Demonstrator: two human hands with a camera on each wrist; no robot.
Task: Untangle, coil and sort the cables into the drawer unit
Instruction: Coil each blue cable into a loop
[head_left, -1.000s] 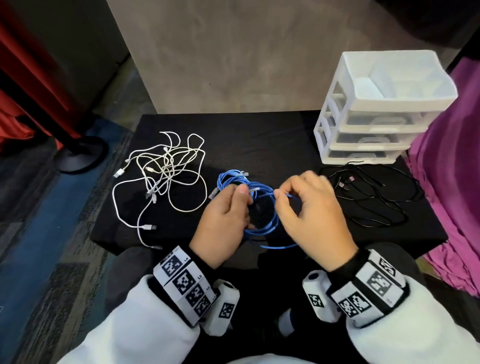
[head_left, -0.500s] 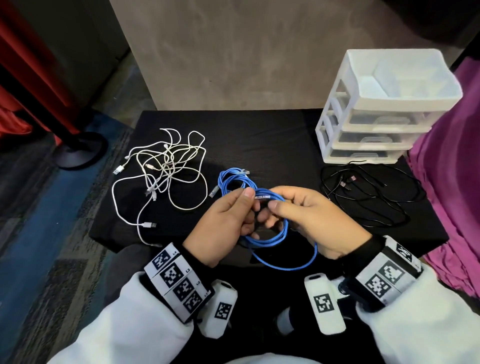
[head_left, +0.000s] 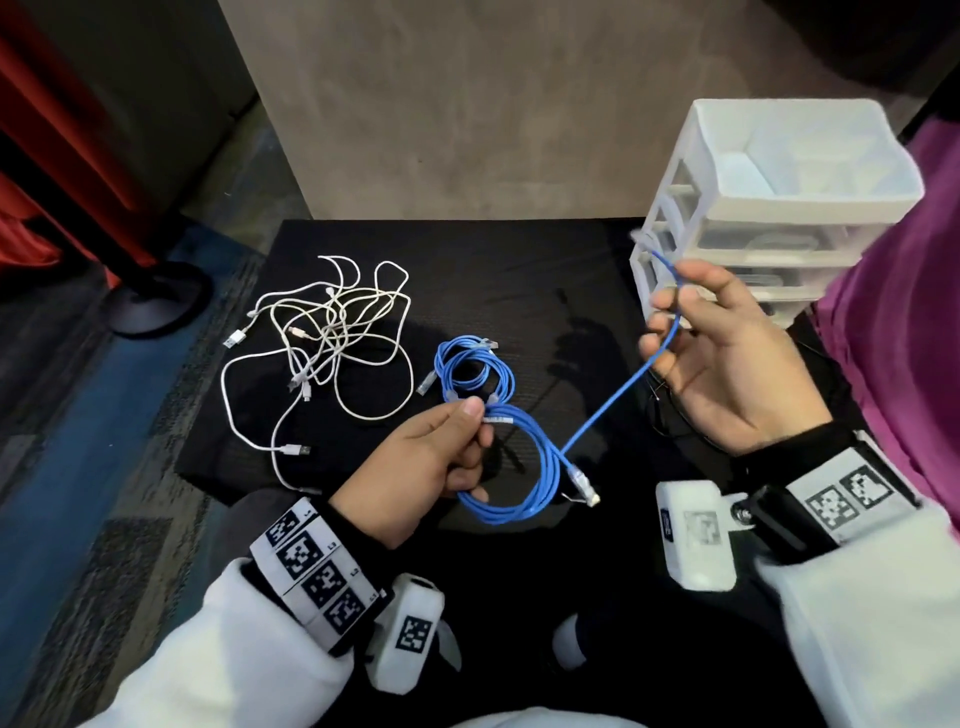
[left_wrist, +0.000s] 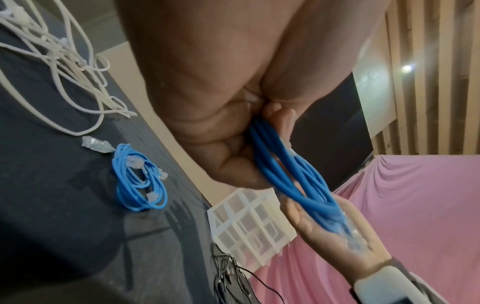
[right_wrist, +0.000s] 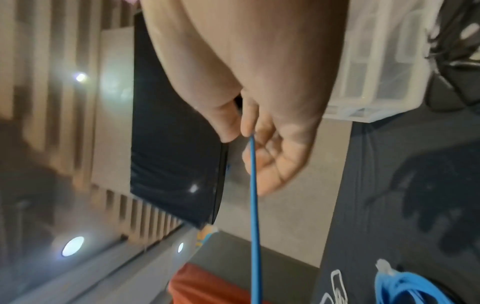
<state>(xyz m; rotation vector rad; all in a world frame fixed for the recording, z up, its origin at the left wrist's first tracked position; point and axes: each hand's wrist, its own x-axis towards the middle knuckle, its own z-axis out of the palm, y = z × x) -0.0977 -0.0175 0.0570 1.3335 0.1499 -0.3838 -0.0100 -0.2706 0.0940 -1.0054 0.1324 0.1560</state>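
My left hand (head_left: 415, 462) pinches the smooth round loops of the blue cable (head_left: 519, 467) above the near table edge | my right hand (head_left: 727, 358) grasps its straight free strand, raised before the white plastic drawer unit (head_left: 779, 208) | second blue coil (head_left: 470, 371) on black cloth | one white tangle (head_left: 332, 338) far left

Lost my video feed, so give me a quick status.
Left hand grips the blue coil. Right hand pinches its free strand, drawn taut. Drawer unit shut; nothing blocking.
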